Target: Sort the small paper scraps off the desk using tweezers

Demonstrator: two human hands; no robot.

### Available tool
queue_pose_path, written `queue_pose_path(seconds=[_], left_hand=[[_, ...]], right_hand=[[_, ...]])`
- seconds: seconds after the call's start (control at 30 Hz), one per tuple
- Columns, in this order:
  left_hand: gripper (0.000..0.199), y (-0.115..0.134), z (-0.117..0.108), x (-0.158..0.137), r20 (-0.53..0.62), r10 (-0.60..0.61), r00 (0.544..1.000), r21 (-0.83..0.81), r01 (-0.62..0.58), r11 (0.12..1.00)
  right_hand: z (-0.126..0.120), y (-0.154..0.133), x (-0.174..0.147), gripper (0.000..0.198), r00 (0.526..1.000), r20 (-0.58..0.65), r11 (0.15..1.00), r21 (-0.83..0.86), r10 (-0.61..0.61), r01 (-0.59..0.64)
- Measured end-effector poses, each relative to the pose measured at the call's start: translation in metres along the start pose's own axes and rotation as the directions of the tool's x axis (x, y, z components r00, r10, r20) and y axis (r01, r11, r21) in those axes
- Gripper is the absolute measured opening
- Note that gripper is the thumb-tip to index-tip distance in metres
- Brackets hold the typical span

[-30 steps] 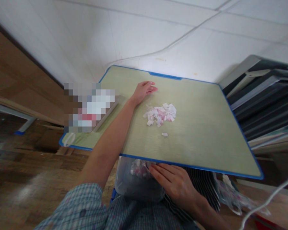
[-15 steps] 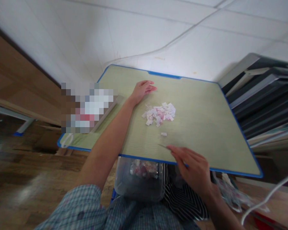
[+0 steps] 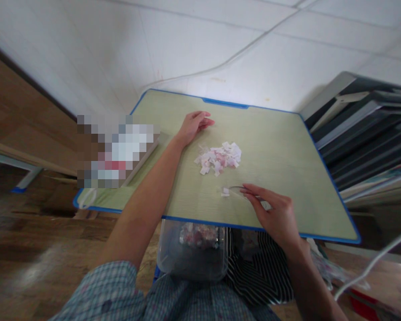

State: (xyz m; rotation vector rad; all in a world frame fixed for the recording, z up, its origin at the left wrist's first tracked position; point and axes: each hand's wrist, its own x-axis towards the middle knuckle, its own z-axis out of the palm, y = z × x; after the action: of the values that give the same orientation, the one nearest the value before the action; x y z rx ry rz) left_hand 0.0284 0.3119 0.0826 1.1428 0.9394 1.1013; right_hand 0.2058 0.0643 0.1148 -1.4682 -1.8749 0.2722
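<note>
Head view of the surface (image 3: 294, 174), pale green with a blue rim, set against a white wall (image 3: 187, 40). The left hand (image 3: 194, 127) lies on its side toward the far edge, fingers lightly curled and parted; the forearm slants across the surface from the near edge. The right hand (image 3: 276, 211), above the near edge, has thumb and fingers pinched together on a thin tool (image 3: 236, 187), whose tip points left. Small white scraps (image 3: 225, 192) lie at this tip; whether the tool grips one of them cannot be told. The pile (image 3: 219, 158), of white and pinkish paper bits, lies between the two hands, just beyond the tip and to the near right of the left hand. Left of the left forearm stands a box (image 3: 142, 162), its top obscured by pixelation, with a white loop (image 3: 87, 197) near its lower end. Below the near edge: a clear bin (image 3: 192, 267) containing a shiny, reddish bundle (image 3: 198, 235), and beside it, striped cloth (image 3: 260, 272). At right, dark panels (image 3: 370, 133) lean beside the surface. A pale cable (image 3: 217, 67) runs along the wall.
</note>
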Motion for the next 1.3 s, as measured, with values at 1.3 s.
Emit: queue_pose_path(seconds=[1.3], left_hand=[[0.018, 0.001, 0.001, -0.002, 0.009, 0.029, 1.000, 0.018, -0.029, 0.999]], right_hand=[[-0.095, 0.022, -0.046, 0.023, 0.914, 0.380, 0.980, -0.080, -0.139, 0.183]])
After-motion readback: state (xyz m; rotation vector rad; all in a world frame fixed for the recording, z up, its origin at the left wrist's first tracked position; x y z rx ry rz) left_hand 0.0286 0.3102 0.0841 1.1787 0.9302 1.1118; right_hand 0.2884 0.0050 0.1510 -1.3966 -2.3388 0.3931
